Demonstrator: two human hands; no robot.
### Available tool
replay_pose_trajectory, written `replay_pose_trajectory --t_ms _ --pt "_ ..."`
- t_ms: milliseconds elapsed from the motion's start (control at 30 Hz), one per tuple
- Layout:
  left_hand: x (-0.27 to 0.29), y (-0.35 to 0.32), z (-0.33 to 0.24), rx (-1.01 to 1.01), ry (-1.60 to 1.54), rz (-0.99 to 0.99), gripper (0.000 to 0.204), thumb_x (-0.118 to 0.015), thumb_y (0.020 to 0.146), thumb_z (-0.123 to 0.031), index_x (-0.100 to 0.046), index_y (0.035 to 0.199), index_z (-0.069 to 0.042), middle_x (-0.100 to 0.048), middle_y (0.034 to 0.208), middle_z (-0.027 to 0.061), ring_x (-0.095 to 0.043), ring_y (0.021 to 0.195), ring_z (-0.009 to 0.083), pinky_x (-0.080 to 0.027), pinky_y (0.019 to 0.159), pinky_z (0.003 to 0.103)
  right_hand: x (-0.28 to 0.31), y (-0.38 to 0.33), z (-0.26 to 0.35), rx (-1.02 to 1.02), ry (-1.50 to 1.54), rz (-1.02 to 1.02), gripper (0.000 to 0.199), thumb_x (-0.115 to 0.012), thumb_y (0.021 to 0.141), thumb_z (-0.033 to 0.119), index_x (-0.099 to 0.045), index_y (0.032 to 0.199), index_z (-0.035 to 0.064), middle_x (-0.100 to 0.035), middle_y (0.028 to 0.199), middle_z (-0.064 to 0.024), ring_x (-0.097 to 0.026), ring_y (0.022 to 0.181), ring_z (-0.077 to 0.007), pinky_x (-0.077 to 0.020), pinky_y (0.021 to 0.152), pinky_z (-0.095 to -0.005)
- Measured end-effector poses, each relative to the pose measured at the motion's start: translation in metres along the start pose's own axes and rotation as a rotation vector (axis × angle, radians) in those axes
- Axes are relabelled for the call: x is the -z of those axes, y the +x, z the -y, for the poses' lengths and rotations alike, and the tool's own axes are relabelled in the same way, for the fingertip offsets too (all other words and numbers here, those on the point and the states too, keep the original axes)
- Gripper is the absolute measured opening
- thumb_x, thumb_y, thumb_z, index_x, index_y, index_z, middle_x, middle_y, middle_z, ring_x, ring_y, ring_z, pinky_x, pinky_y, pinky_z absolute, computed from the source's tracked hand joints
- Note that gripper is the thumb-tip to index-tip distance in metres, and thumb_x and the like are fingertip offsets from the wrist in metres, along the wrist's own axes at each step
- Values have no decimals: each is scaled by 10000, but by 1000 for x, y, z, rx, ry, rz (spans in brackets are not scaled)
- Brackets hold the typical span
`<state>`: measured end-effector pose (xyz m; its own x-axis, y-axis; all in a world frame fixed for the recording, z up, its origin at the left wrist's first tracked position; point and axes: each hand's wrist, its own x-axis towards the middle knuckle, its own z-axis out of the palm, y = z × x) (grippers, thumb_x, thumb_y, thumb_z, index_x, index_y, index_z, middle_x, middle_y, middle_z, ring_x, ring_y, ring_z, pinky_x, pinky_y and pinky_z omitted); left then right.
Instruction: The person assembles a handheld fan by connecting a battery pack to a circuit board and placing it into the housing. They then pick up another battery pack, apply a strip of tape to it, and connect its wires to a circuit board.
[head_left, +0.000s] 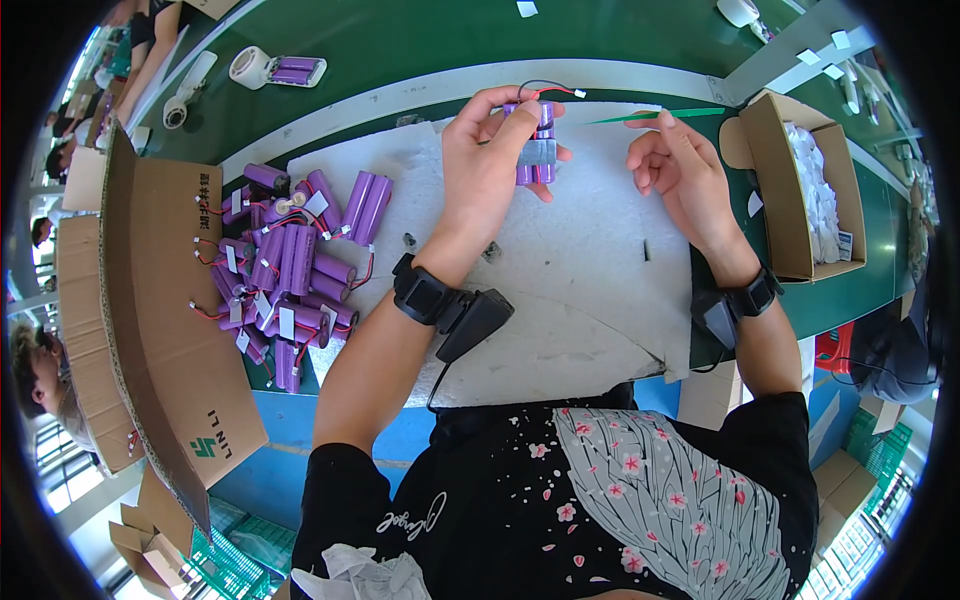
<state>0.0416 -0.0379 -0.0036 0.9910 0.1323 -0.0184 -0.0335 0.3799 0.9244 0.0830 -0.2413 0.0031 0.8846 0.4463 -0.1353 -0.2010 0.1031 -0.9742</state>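
A black flowered shirt [480, 470] fills the lower centre, before a green desk [840, 295] bearing a white mat [590, 280]. At upper centre, the left hand [482, 150] grips a purple battery pack [537, 152]; upper right, the right hand [682, 172] pinches a green stick [700, 112].

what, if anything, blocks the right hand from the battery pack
The left hand has fingertips at the right edge of the battery pack, and a thin green stick by the right hand points toward it; nothing else visible stands between.
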Motion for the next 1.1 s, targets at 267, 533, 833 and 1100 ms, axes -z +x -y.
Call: replay_pose_trajectory --t_ms 267,533,833,1100 --pt "-1 -1 -2 -5 38 21 243 -524 904 -172 -509 1074 0 -620 1040 215 -668 696 268 -477 373 291 3 1 -2 14 36 19 356 -372 995 307 -543 1054 0 -566 742 -54 -489 605 -102 -399 561 -217" --pt "-1 -1 -2 -14 50 32 229 -514 909 -157 -512 1074 4 -619 1051 218 -669 695 264 -470 370 286 2 0 0 26 49 4 344 -393 988 304 -532 1079 2 -558 734 -50 -479 598 -98 -391 552 -215" --pt "-2 -2 -2 -11 60 29 220 -527 910 -136 -519 1078 5 -639 1019 198 -671 679 240 -460 365 278 2 -1 0 35 99 11 359 -407 983 310 -517 1118 -3 -545 726 -47 -467 589 -97 -389 547 -220" --pt "-3 -2 -2 -7 62 35 227 -548 910 -145 -526 1079 5 -648 996 184 -668 650 221 -435 336 265 2 0 1 28 91 7 380 -412 980 319 -509 1149 -7 -537 722 -43 -456 583 -95 -388 546 -219"
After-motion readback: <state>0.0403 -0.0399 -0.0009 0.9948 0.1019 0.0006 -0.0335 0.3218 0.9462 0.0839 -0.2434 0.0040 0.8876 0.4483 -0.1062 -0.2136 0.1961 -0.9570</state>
